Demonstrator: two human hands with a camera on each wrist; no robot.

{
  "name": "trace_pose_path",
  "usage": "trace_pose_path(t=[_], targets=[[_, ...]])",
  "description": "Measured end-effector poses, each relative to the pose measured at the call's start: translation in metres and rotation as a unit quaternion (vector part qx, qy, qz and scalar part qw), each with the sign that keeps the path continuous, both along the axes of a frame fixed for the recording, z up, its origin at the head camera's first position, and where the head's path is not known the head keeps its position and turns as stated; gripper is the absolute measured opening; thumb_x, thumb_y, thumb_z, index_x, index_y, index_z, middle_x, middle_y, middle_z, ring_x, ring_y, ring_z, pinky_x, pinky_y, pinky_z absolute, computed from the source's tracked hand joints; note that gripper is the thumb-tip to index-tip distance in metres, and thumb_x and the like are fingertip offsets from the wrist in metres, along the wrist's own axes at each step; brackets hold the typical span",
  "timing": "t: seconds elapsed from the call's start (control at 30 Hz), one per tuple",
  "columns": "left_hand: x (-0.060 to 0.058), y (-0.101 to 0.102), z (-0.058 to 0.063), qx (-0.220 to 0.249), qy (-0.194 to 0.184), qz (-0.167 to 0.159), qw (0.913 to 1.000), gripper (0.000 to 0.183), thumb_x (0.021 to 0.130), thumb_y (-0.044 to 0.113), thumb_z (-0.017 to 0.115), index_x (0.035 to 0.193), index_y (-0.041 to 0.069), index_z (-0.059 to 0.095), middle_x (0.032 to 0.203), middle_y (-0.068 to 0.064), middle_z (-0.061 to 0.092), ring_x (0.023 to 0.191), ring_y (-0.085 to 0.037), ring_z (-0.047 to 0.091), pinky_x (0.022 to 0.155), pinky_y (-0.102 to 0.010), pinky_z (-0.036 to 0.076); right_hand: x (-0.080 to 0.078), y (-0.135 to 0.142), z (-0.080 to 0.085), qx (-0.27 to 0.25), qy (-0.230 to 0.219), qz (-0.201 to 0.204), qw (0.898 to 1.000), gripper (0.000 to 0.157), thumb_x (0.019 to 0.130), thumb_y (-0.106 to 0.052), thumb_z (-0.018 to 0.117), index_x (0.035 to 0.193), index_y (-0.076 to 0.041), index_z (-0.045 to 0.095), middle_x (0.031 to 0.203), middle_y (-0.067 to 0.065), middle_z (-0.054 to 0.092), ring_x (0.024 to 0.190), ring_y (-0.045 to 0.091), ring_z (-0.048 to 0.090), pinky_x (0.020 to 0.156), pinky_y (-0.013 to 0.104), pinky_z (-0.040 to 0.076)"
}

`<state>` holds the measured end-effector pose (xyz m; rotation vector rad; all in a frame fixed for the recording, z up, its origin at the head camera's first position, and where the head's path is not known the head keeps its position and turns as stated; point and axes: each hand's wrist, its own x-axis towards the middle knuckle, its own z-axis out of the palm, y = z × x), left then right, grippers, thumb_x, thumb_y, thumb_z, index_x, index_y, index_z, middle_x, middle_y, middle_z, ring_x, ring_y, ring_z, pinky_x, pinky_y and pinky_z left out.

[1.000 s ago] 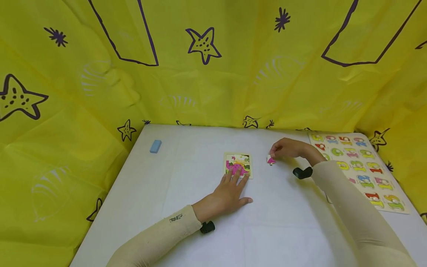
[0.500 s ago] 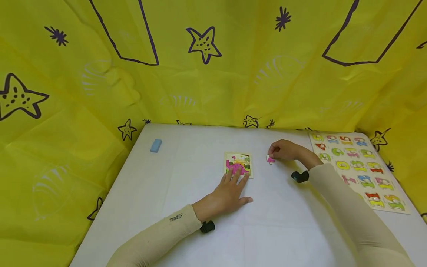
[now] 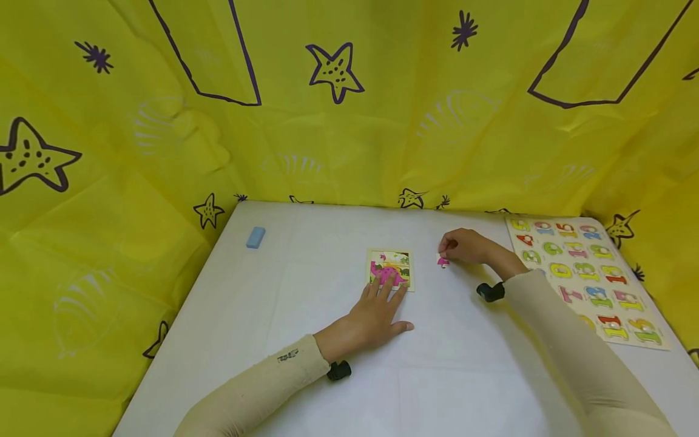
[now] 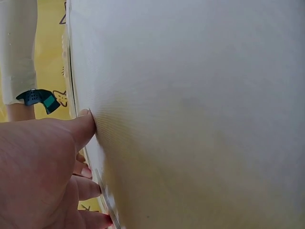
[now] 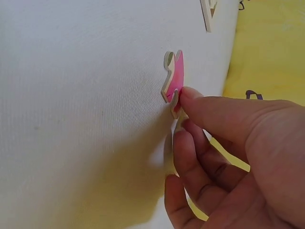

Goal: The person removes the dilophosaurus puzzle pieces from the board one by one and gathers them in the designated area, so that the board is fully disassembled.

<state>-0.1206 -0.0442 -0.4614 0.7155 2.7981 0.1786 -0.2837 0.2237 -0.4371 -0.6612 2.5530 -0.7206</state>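
My left hand [image 3: 374, 317] rests with spread, straight fingers on the lower part of a small dinosaur jigsaw puzzle [image 3: 389, 261] in a pale frame. Its fingertips cover part of the pink dinosaur, and the thumb points right over the white table. To the right of the puzzle, my right hand [image 3: 464, 246] pinches a pink and white jigsaw piece [image 3: 442, 261] between thumb and fingers. In the right wrist view that jigsaw piece [image 5: 175, 78] shows its knobbed edge, held close over the table. A corner of the puzzle frame [image 5: 207, 15] appears at the top there.
A number board [image 3: 587, 273] with colourful digits lies at the right side of the table, partly behind the right forearm. A light blue block [image 3: 255, 238] sits at the back left. Yellow patterned curtain [image 3: 338, 152] encloses the white table [image 3: 306, 255] at the back and sides.
My right hand and forearm have shifted slightly left, with the jigsaw piece still pinched. The left hand stays in place on the puzzle.
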Motion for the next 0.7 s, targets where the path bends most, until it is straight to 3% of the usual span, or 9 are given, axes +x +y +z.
trace_pose_path(t=[0.4, 0.7], targets=[[-0.001, -0.001, -0.001, 0.012, -0.007, 0.004, 0.9999, 0.084, 0.104, 0.062, 0.055, 0.168, 0.016, 0.029, 0.175, -0.014, 0.024, 0.160, -0.042, 0.022, 0.130, -0.052, 0.024, 0.006, -0.010, 0.001, -0.001, 0.018, -0.013, 1.000, 0.004, 0.101, -0.006, 0.068, 0.100, -0.003, 0.070, 0.093, 0.007, 0.068, 0.089, 0.023, 0.057, 0.085, 0.038, 0.049], [0.000, -0.001, 0.001, 0.014, -0.004, -0.001, 0.9999, 0.084, 0.104, 0.062, 0.055, 0.168, 0.015, 0.029, 0.174, -0.015, 0.024, 0.160, -0.042, 0.022, 0.130, -0.052, 0.024, 0.003, -0.026, -0.004, -0.050, 0.016, -0.017, 0.998, 0.012, 0.104, -0.009, 0.065, 0.111, -0.004, 0.073, 0.102, 0.011, 0.070, 0.085, 0.020, 0.057, 0.077, 0.034, 0.051]])
